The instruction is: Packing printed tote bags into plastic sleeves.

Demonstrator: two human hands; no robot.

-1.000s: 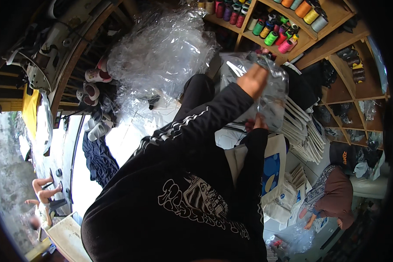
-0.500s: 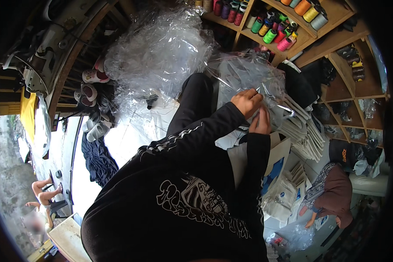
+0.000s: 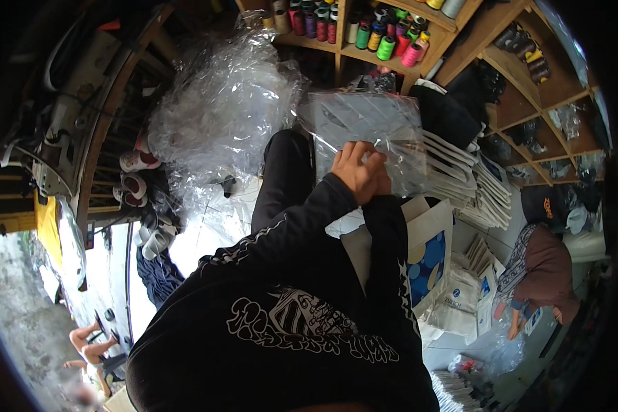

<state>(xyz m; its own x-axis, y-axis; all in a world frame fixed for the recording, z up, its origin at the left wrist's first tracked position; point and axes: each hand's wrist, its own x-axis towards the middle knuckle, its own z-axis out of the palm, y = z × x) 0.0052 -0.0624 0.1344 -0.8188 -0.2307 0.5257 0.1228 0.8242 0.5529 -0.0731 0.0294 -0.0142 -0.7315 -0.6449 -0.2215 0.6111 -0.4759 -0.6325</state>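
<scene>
In front of me a clear plastic bag (image 3: 336, 113) is stretched out flat, glossy and see-through. My left hand (image 3: 353, 168) is closed on its near edge, fingers bent. My right hand (image 3: 383, 184) meets it there, closed at the same edge and partly covered by the left. Just right of the bag lies a stack of folded off-white cloth or bags (image 3: 450, 161). Below my hands stands an off-white bag with a blue printed panel (image 3: 429, 257).
A large heap of loose clear plastic (image 3: 220, 110) lies at the far left. Wooden shelves (image 3: 453, 51) hold thread spools (image 3: 386, 47). Shoes (image 3: 136, 185) and a sewing machine (image 3: 65, 144) are on the left. A person (image 3: 546, 275) bends over packages at the right; another (image 3: 93, 353) sits outside.
My hands have drawn closer together, the left now overlapping the right. The bag lies flatter and smoother. My view has shifted, so the surroundings sit differently.
</scene>
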